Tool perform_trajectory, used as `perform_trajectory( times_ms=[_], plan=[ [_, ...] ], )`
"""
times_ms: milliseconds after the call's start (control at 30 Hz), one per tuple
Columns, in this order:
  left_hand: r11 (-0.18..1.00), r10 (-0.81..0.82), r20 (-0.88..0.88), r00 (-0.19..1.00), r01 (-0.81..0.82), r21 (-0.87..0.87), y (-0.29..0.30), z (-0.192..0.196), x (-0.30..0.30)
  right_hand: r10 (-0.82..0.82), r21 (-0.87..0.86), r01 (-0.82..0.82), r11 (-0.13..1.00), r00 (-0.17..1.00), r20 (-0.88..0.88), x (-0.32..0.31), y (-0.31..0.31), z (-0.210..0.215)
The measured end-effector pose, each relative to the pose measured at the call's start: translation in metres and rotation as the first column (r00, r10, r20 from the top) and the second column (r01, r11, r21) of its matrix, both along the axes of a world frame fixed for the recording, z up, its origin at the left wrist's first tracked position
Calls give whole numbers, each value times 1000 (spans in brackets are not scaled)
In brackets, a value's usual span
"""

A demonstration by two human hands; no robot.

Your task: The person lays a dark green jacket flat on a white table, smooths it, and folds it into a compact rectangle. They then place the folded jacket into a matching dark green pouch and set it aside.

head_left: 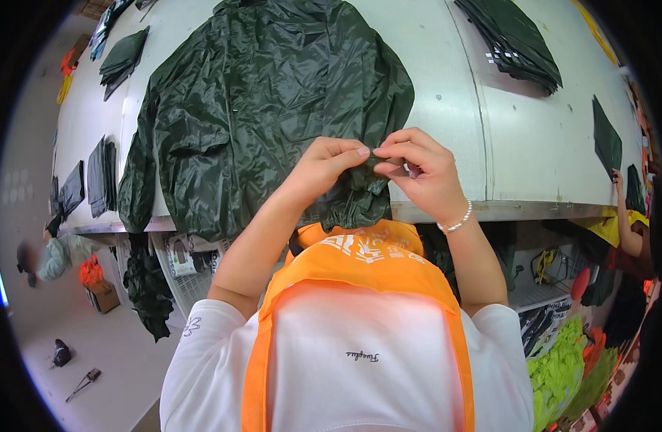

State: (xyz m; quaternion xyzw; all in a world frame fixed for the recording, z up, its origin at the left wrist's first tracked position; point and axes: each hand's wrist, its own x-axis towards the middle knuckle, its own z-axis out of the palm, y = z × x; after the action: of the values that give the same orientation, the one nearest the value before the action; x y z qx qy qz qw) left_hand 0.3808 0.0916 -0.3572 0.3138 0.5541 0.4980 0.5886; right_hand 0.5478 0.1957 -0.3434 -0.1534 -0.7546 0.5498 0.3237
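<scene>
Head view, near field, lower centre of frame: showing white shirt (pixel 360 360) under orange vest (pixel 360 266), both forearms rising from lower edge toward mid-frame.

Centre of frame: left hand (pixel 324 167) and right hand (pixel 421 169) meeting fingertip to fingertip, both pinching closed on a small gathered fold at the near end of the dark green raincoat (pixel 273 108). Left thumb and forefinger pressing together on the fabric; right fingers curling around the same bunch, beaded bracelet (pixel 457 222) sitting at the right wrist. Pinched part hanging just over the near table (pixel 446 115) edge, above the vest.

Handling judgement: looking thin, glossy, crinkled, so probably very light, limp, and slippery between fingers; not fragile, though likely sliding off the edge under its own drape if released. Best purchase appearing to be at hems, cuffs or gathered seams, where bunched cloth gives the fingers something to bite, rather than on the flat shiny panels.

Mid field: remainder of raincoat lying spread over the pale table toward upper centre, one sleeve trailing off the edge at middle left.

Far field: folded dark green stack (pixel 514 39) resting at upper right; more folded dark pieces (pixel 122 57) lying at upper left. Another person's arm (pixel 626 216) reaching in at far right edge.
</scene>
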Motion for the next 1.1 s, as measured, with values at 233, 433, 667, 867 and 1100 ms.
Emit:
perform_trajectory(
  times_ms=[233,433,667,867,1100],
  plan=[
    [997,6,-246,969,13,76,4,6,12,-87,46,78,996,967,238,11,-1,-4],
    [1000,16,-327,945,-12,14,2,11,16,-123,-184,162,970,970,208,6,-7,-13],
    [995,96,-354,930,-99,10,-1,12,15,-63,-143,118,983,937,343,32,-4,-3],
    [997,74,-362,929,-64,41,1,10,20,-64,14,63,998,913,403,30,-9,8],
    [999,40,-414,909,-22,48,4,13,19,-89,82,64,995,928,361,25,-9,4]
  ],
)
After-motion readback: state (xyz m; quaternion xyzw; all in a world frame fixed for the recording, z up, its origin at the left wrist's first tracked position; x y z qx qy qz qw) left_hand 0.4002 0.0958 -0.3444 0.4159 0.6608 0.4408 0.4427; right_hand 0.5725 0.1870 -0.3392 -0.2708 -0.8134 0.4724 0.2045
